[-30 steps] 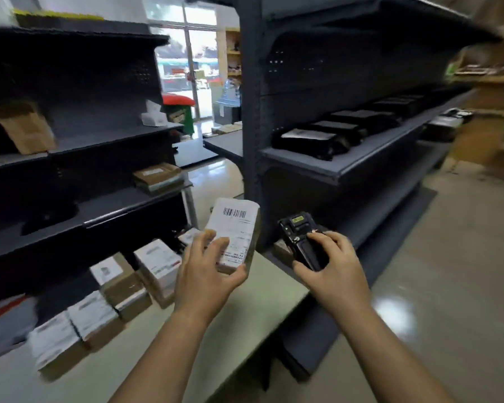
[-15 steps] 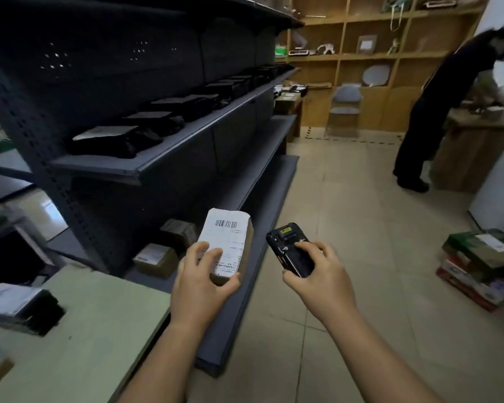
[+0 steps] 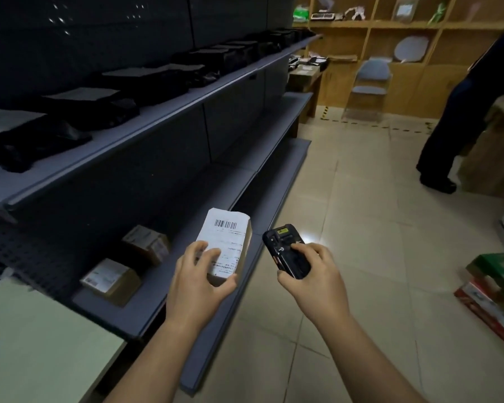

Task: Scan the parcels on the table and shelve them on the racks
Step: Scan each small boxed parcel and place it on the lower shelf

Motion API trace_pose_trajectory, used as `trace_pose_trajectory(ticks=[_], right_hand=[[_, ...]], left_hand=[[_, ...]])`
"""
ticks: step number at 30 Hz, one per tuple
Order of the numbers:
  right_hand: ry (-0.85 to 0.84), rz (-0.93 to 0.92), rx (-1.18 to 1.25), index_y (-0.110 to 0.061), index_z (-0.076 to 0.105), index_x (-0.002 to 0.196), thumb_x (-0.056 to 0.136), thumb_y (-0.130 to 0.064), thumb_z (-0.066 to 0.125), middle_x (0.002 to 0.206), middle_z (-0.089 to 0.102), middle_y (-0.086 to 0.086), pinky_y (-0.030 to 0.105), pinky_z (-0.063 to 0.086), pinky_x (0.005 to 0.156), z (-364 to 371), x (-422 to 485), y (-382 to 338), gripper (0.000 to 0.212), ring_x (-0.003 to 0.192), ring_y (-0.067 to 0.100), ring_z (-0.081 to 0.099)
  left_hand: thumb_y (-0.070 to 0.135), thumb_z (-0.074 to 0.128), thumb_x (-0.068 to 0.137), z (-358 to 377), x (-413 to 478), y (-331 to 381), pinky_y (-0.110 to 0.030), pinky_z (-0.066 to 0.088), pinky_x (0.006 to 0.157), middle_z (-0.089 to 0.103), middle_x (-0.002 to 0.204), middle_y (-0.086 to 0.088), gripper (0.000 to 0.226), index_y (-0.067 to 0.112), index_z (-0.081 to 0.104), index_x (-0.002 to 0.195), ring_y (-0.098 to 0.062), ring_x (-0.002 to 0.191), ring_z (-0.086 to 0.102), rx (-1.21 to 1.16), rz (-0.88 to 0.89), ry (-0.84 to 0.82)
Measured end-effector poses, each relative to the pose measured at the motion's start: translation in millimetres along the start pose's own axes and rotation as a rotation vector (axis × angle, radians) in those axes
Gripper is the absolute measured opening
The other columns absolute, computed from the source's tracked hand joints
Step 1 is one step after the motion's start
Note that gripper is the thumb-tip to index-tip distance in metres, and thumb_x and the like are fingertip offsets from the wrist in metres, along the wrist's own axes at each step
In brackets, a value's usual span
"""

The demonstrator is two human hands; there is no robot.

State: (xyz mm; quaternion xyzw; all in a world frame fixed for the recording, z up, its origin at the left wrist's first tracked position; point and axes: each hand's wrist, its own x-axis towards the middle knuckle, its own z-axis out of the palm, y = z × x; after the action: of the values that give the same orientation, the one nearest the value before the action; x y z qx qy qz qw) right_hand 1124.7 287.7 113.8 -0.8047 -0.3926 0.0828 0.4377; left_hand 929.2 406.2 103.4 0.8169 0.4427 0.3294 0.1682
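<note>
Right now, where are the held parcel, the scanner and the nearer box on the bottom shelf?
held parcel point(image 3: 224, 242), head view, on its white label.
scanner point(image 3: 275, 241), head view, on its upper body.
nearer box point(image 3: 109, 279), head view, on its top face.

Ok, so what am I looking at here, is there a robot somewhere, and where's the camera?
No robot here: these are someone's two bare hands, filmed by one wide-angle camera worn on the head, looking forward and down. The left hand grips a parcel with its barcode label facing up. The right hand holds a scanner beside it. To the left stands a dark rack: black bags lie along its upper shelf, and two boxes sit on its bottom shelf. A table corner shows bottom left. Another person stands far right.
</note>
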Motion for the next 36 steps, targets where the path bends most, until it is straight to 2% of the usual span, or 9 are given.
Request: trace_pose_trajectory(ticks=[6,10,14,17,20,28,30,34,36], right_hand=[[-0.067,-0.018,-0.065,-0.035,0.062,0.120,0.068,-0.037,0.077,0.120,0.048,-0.017,0.027,0.051,0.082,28.3,109.5,16.5,0.054,0.100,0.008,0.055],[-0.167,-0.068,-0.079,-0.034,0.059,0.123,0.070,-0.038,0.076,0.121,0.047,-0.016,0.020,0.046,0.077,48.3,176.2,23.6,0.056,0.098,0.006,0.053],[-0.281,-0.163,-0.057,-0.033,0.060,0.124,0.068,-0.041,0.075,0.122,0.048,-0.015,0.023,0.048,0.080,81.6,240.1,32.5,0.058,0.102,0.008,0.054],[-0.384,-0.245,-0.028,-0.031,0.062,0.123,0.067,-0.040,0.075,0.122,0.049,-0.013,0.025,0.046,0.081,110.5,288.8,38.8,0.058,0.102,0.011,0.056],[-0.524,-0.344,-0.018,-0.030,0.061,0.124,0.068,-0.039,0.075,0.126,0.048,-0.011,0.027,0.047,0.084,133.9,331.2,43.5,0.059,0.104,0.014,0.057],[-0.813,-0.552,-0.036,-0.032,0.060,0.126,0.070,-0.038,0.077,0.127,0.048,-0.010,0.033,0.050,0.088,195.0,397.2,45.6,0.058,0.107,0.016,0.057],[-0.854,-0.570,-0.031,-0.031,0.061,0.125,0.070,-0.037,0.078,0.126,0.049,-0.009,0.034,0.051,0.089,211.3,404.0,46.8,0.058,0.106,0.017,0.057],[-0.898,-0.600,-0.054,-0.028,0.062,0.125,0.069,-0.034,0.080,0.127,0.050,-0.007,0.033,0.050,0.086,250.6,413.4,50.1,0.059,0.106,0.018,0.058],[-0.902,-0.633,-0.076,-0.026,0.062,0.126,0.069,-0.033,0.081,0.128,0.051,-0.004,0.031,0.048,0.083,271.7,418.1,52.8,0.060,0.106,0.021,0.059]], left_hand=[[0.037,0.083,0.069,60.4,93.6,-17.5,-0.035,0.047,0.087,0.045,0.134,0.009,0.054,0.021,0.065,0.117,-0.019,0.121,0.047,-0.002,-0.098,-0.027],[0.037,0.083,0.070,83.5,142.1,-23.3,-0.036,0.046,0.087,0.043,0.136,0.009,0.055,0.021,0.064,0.119,-0.019,0.120,0.046,0.039,-0.183,-0.015],[0.037,0.083,0.069,105.9,175.1,-34.9,-0.034,0.046,0.086,0.043,0.136,0.010,0.056,0.021,0.065,0.118,-0.021,0.119,0.048,0.078,-0.294,0.072],[0.052,0.073,0.065,125.0,191.9,-43.0,-0.034,0.046,0.088,0.044,0.134,0.010,0.061,0.021,0.066,0.116,-0.021,0.117,0.050,0.109,-0.383,0.155],[0.049,0.075,0.064,141.8,203.3,-39.4,-0.035,0.047,0.091,0.046,0.134,0.009,0.059,0.021,0.066,0.115,-0.021,0.119,0.050,0.151,-0.511,0.264],[0.062,0.055,0.064,187.9,215.4,-40.8,-0.039,0.050,0.091,0.048,0.132,0.001,0.066,0.019,0.067,0.112,-0.027,0.113,0.053,0.258,-0.803,0.449],[0.060,0.058,0.066,197.5,216.7,-44.5,-0.040,0.051,0.087,0.049,0.131,0.000,0.063,0.018,0.067,0.111,-0.028,0.109,0.054,0.282,-0.858,0.481],[0.041,0.081,0.069,214.5,228.1,-68.0,-0.041,0.049,0.087,0.050,0.132,-0.004,0.052,0.015,0.067,0.112,-0.032,0.109,0.053,0.307,-0.954,0.505],[0.040,0.081,0.071,221.8,235.5,-86.0,-0.042,0.048,0.088,0.048,0.133,-0.003,0.053,0.016,0.066,0.115,-0.031,0.111,0.051,0.318,-0.985,0.505]])
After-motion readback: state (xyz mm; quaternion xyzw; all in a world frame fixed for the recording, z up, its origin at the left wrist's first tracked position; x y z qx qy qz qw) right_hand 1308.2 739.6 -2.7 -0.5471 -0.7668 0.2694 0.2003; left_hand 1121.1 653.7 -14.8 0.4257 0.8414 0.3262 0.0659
